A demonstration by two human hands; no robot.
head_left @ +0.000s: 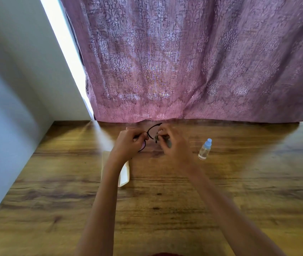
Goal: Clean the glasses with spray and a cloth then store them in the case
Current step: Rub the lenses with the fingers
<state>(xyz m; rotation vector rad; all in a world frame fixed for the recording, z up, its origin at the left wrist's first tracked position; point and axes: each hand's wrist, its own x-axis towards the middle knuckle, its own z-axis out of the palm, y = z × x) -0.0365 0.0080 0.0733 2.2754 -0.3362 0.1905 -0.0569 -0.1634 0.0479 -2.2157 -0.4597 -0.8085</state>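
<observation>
Black-framed glasses (151, 129) are held above the wooden table (165, 200) near its far edge. My left hand (130, 143) grips the left side of the frame. My right hand (171, 143) pinches a small grey cloth (168, 142) against the right lens, which is mostly hidden by the fingers. A small clear spray bottle (205, 149) with a light blue cap stands on the table to the right of my right hand, apart from it. A white glasses case (124, 175) lies under my left wrist, partly hidden by the forearm.
A purple patterned curtain (193, 61) hangs down to the table's far edge just behind the hands. A white wall (8, 89) borders the table on the left.
</observation>
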